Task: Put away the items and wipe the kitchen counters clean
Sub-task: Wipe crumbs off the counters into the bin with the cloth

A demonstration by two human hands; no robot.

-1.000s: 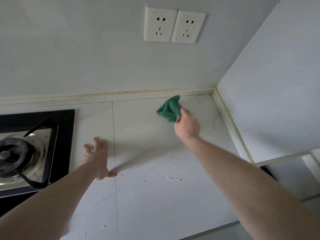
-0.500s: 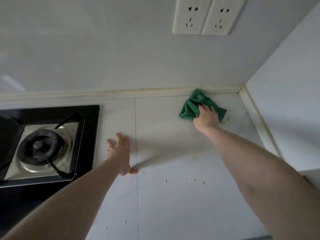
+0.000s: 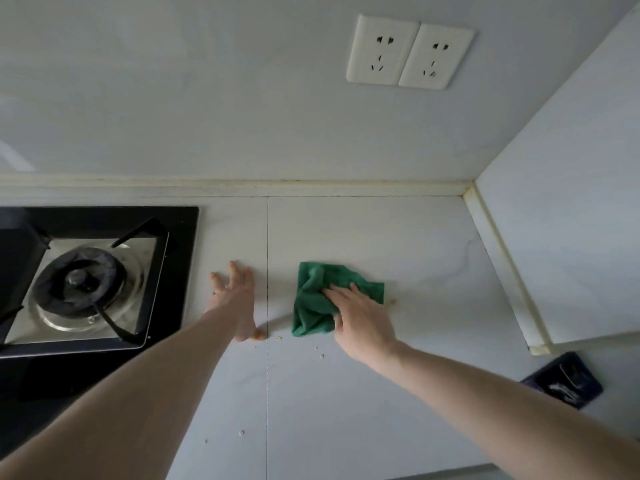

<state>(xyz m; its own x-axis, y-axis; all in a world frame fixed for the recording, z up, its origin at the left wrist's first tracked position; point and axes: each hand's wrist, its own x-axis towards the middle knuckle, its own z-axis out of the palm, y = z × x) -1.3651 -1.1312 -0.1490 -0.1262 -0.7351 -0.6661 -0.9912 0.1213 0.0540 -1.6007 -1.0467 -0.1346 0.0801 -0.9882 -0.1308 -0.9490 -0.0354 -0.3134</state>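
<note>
One view only, head cam. Right hand [image 3: 360, 320] lies flat on the green microfibre cloth [image 3: 322, 299], fingers extended and pressing it into the white countertop [image 3: 398, 393]; thumb sits against the cloth's near edge. No pinch visible, it's a palm-down press. Cloth is bunched, not spread, mid-counter, just right of the slab seam [image 3: 267, 393].

Left hand [image 3: 235, 299] is braced on the counter at 9 o'clock from the cloth, just left of the seam, fingers straight and splayed, holding nothing. Gas hob [image 3: 93, 282] is further out at 9 o'clock, well apart from the cloth.

Crumbs [image 3: 322, 356] lie at 6 o'clock from the cloth, one just beside its near-left corner, a few more down near the seam toward the front edge. Small yellowish stain [image 3: 392, 301] at 3 o'clock, just off the cloth's right edge.

Judgement: step in hand is the wipe pass; nothing left to put away on the visible stretch.

How to do it well:
- Flatten the cloth so more of it contacts the slab.
- Pull toward 6 o'clock in one stroke and herd the crumbs to the front edge, don't scatter them sideways.
- Keep them away from the hob.
- Then go back to 3 o'clock and scrub the stain with firm pressure.
- Finish along the back sealant strip [image 3: 311, 188] at 12 o'clock.

Double wall socket [image 3: 410, 51] is up at 12 o'clock, irrelevant here.
</note>
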